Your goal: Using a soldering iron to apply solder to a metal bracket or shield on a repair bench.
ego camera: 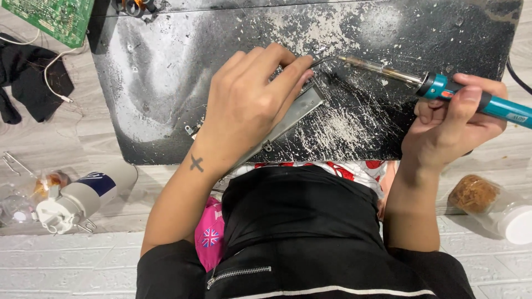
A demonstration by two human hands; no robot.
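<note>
Holding a teal-handled soldering iron (pixel 443 83), the right hand (pixel 451 124) sat at the right edge of a scuffed black work board (pixel 166 83), its fingers wrapped shut around the grip and the thumb lying along the top of the handle. The iron's metal shaft reached leftward over the board, and its tip ended near the middle of the far half of the board, just beside the fingertips of the left hand (pixel 244 105). That left hand lay palm down across the board's near middle, its fingers drawn together and pinched on a thin wire (pixel 323 60) that curved toward the iron's tip; whether wire and tip touched could not be told. Under the left hand a long flat metal strip (pixel 302 108) lay slanted on the board, one end near the near edge and the other pointing toward the iron, partly hidden by the palm. White flecks and scratches covered the board's right half. Off the board's far left corner lay a green circuit board (pixel 55 19), with a black cloth (pixel 27 77) and a white cable (pixel 52 77) beside it. Near the board's near left corner a white bottle (pixel 83 199) lay on its side, and off the near right corner rested a clear jar (pixel 490 205) holding brown stuff.
</note>
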